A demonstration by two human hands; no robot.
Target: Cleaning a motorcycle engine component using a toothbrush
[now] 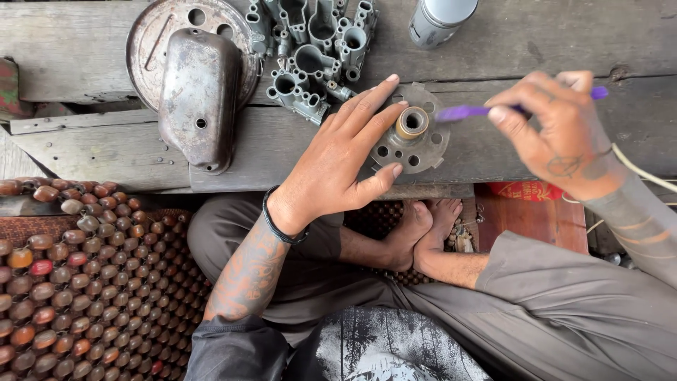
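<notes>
A round grey metal disc (416,146) with several holes and a brass-coloured hub (412,122) lies on the wooden plank bench (106,148). My left hand (342,159) rests flat on the disc's left side, thumb under its lower edge and fingers against the hub. My right hand (560,134) holds a purple-handled brush (465,111), whose blurred tip points at the hub from the right.
A dented metal cover (197,95) lies on a round perforated plate (151,39) at the back left. A cluster of grey cast carburettor-like parts (310,53) sits behind my left hand. A metal can (438,20) stands at the back. A wooden bead mat (84,282) lies left of my crossed legs.
</notes>
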